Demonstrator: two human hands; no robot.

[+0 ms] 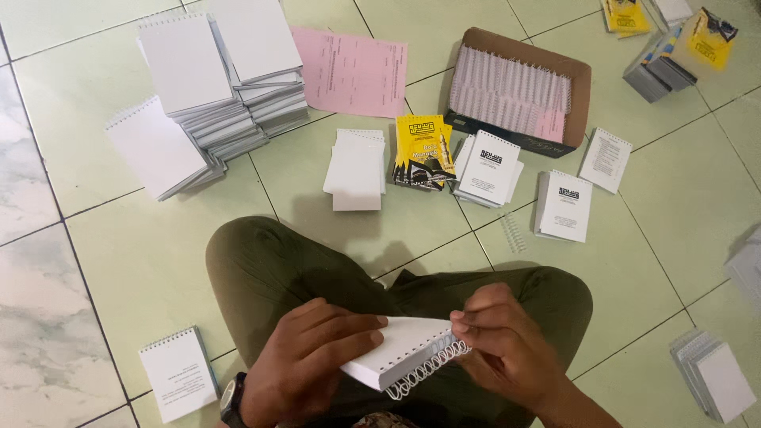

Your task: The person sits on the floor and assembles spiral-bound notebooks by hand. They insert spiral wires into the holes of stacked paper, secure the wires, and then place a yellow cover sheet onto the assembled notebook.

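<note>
I sit cross-legged on a tiled floor, looking down at my lap. My left hand (313,361) grips a small stack of white punched pages (396,349) from its left side, fingers laid over the top. My right hand (507,345) pinches the white spiral wire binding (428,368) that runs along the stack's lower right edge. The wire coil sits in the punched holes along that edge.
Tall stacks of white spiral notepads (214,87) lie at the far left beside a pink sheet (353,71). A cardboard box of wire coils (515,87), yellow covers (424,150), small page stacks (357,168) and a loose coil (513,232) lie ahead. A finished notepad (178,372) lies near my left knee.
</note>
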